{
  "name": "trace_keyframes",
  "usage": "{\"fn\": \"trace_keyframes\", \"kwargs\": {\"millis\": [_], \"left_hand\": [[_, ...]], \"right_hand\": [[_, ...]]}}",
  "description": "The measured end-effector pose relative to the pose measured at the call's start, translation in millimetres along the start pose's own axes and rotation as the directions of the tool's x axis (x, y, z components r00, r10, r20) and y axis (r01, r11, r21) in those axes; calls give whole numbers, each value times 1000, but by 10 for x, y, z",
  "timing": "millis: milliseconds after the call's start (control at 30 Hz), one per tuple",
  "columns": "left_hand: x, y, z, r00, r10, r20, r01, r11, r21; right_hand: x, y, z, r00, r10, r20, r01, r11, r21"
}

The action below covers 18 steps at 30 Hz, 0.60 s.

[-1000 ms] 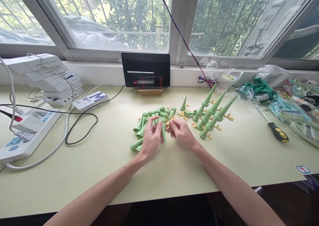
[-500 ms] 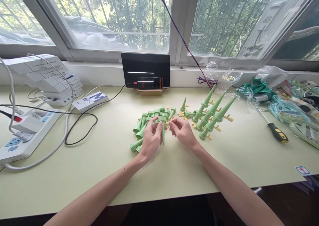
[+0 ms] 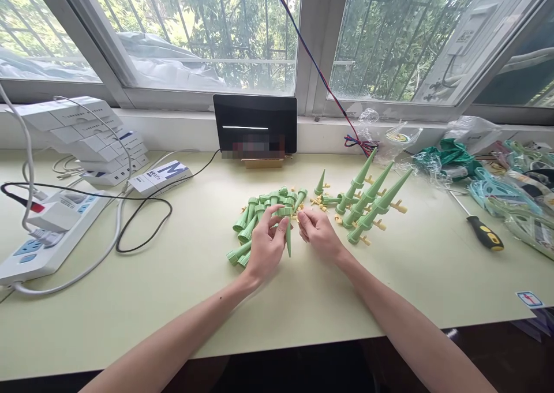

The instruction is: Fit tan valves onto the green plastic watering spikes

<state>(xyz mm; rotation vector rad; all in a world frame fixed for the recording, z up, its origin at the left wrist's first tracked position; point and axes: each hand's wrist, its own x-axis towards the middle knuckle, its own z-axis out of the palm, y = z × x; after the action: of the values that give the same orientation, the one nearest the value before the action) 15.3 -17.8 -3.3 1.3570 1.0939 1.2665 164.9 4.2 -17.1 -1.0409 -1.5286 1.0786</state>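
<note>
My left hand [image 3: 269, 240] is closed on a green plastic watering spike [image 3: 288, 240], its pointed end hanging down and its ribbed collar at the top. My right hand [image 3: 319, 234] faces it from the right with fingers pinched; a bit of yellow shows near the fingertips, but what they hold is mostly hidden. Beside and behind the left hand lies a pile of green tube-shaped parts [image 3: 246, 228]. Several spikes with yellow valves [image 3: 371, 202] stand in a leaning group to the right. One small green cone [image 3: 320, 183] stands behind the hands with yellow pieces around it.
At the left are a white power strip [image 3: 52, 249], stacked white boxes [image 3: 95, 136] and loose cables. A dark tablet [image 3: 255, 119] leans at the back. A screwdriver [image 3: 485, 232] and plastic-bagged items [image 3: 497, 191] lie at the right. The table's front edge runs below my forearms.
The fingers of my right hand have curled in tighter beside the spike. My left hand still grips the spike, and the whole view has shifted slightly.
</note>
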Motion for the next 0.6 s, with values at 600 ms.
{"fn": "trace_keyframes", "kwargs": {"millis": [600], "left_hand": [[75, -3, -9, 994, -109, -2, 107, 984, -141]], "right_hand": [[-6, -34, -18, 996, -84, -10, 83, 995, -48]]}}
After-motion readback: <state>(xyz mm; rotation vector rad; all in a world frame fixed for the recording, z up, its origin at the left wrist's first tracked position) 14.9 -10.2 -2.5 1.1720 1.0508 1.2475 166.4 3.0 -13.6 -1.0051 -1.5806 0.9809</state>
